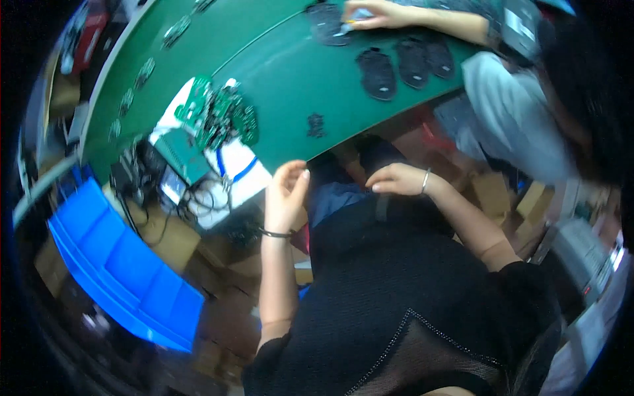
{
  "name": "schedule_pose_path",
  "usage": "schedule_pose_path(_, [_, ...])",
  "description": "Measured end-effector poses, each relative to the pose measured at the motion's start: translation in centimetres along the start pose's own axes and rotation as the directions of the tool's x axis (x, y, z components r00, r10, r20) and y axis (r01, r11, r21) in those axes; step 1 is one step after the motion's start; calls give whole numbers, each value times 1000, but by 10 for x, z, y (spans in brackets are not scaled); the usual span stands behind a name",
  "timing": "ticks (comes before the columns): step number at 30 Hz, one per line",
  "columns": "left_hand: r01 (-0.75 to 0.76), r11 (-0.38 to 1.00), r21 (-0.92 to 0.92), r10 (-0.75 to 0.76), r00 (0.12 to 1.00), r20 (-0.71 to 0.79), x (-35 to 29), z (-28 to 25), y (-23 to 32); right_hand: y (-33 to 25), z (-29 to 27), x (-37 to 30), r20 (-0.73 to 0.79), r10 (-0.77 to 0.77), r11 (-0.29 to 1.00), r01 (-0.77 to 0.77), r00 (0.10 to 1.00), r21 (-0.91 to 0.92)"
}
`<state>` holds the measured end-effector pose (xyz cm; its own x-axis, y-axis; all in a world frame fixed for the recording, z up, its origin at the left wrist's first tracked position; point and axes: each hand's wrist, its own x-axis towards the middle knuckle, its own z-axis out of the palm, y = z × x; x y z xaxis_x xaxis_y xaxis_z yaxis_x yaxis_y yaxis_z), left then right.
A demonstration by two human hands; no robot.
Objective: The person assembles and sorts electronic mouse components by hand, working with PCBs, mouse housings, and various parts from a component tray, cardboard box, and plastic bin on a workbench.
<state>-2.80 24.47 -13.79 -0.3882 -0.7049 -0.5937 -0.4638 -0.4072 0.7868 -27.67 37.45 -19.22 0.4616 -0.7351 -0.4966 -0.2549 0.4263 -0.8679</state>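
My left hand (286, 193), with a dark band on its wrist, hovers by the front edge of the green table (284, 86). Its fingers bend loosely, apart from the thumb, and nothing shows in them. Over my lap hangs my right hand (400, 179), a thin bangle at its wrist. Its fingers reach loosely leftward and look free of any object. Closest to my left hand on the tabletop are a small cluster of dark parts (316, 125) and a white sheet (254, 178) with a blue strap (244, 169).
Green circuit boards (221, 115) lie heaped at the left; cables (211, 198) tangle below them. A blue bin (125, 264) stands lower left. On the right, a co-worker's hand (376, 14) works at a dark shell (328, 25), near several similar dark shells (376, 74).
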Motion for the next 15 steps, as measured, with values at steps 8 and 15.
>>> schedule_pose_path(8, [-350, 866, 356, 171, 877, 449, 10, 39, 32, 219, 111, -97, -658, 742, 670, -120, 126, 733])
schedule_pose_path(15, [-448, 755, 479, 0, 730, 683, 13, 46, 0, 310, 299, -102, -377, 883, 205, -495, -278, 844])
